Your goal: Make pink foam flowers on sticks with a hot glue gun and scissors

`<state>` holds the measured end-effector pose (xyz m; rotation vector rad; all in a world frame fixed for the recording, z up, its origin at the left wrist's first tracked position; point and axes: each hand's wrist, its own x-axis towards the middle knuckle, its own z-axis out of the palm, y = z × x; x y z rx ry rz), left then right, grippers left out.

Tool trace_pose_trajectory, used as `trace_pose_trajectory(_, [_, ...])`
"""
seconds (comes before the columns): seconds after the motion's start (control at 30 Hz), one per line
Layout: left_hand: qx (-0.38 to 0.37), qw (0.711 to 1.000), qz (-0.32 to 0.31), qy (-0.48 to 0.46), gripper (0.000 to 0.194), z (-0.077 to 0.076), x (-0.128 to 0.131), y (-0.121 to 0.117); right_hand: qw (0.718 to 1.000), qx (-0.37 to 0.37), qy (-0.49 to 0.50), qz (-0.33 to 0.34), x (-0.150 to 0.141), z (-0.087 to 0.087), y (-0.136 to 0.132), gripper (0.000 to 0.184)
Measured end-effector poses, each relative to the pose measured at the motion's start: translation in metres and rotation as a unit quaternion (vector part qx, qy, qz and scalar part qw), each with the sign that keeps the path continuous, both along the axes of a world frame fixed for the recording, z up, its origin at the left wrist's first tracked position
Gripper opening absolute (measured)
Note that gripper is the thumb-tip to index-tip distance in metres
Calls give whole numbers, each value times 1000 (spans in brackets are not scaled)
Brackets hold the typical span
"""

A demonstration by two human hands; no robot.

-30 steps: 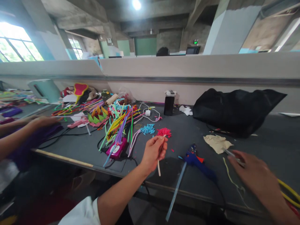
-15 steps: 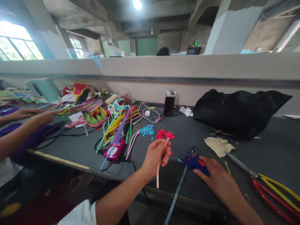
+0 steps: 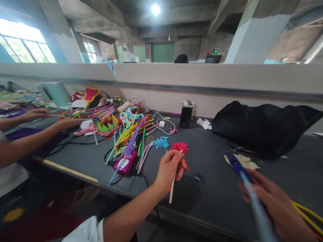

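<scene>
My left hand (image 3: 170,167) pinches a cream pipe cleaner (image 3: 172,191), whose lower end hangs down past my palm. Its upper tip is by my fingertips, just in front of a pile of short red pieces (image 3: 179,146). At the right, my right hand (image 3: 274,198) is closed around a blue glue gun (image 3: 236,164), with a long, clear glue stick (image 3: 259,211) running back toward me. The gun is held up and blurred by motion. A pile of short blue pieces (image 3: 160,142) lies left of the red ones.
Colourful pipe cleaners (image 3: 131,134) lie over a magenta box (image 3: 125,163). A black bag (image 3: 262,129) fills the back right, near a beige cloth scrap (image 3: 246,162). Scissors handles (image 3: 306,215) show at lower right. Another person's hands (image 3: 67,124) work at the left.
My right hand has picked the glue gun up off the table and carried it right. My left hand keeps its pinch on the pipe cleaner. The co-worker's hands have moved apart.
</scene>
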<state>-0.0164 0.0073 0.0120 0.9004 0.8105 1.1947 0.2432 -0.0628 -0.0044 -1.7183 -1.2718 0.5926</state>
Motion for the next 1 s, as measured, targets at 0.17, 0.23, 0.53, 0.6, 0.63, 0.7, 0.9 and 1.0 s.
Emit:
trace_pose_trajectory(0.17, [-13, 1000, -14, -16, 25, 0, 1, -1, 926, 43, 371, 46, -23, 24, -5, 28])
trace_pose_trajectory(0.23, [-19, 1000, -17, -17, 25, 0, 2, -1, 929, 45, 363, 57, -35, 23, -4, 26])
trace_pose_trajectory(0.53, [-23, 999, -37, -13, 25, -2, 3, -4, 957, 14, 269, 106, -88, 15, -12, 39])
trace_pose_trajectory(0.6, [-21, 999, -42, -12, 25, -2, 3, -4, 960, -11, 256, 118, -94, 16, -13, 44])
trace_pose_trajectory(0.63, [-19, 999, -43, -10, 25, -2, 3, -4, 962, -20, 245, 121, -97, 16, -13, 45])
trace_pose_trajectory(0.7, [-17, 999, -44, -7, 26, -3, 3, -5, 968, -27, 221, 117, -102, 17, -12, 46])
trace_pose_trajectory(0.9, [-21, 999, -48, -1, 28, -3, 5, -6, 974, -40, 204, 89, -109, 17, -11, 51])
trace_pose_trajectory(1.0, [-19, 999, -49, 3, 27, -3, 6, -7, 975, -43, 202, 84, -109, 13, -11, 50])
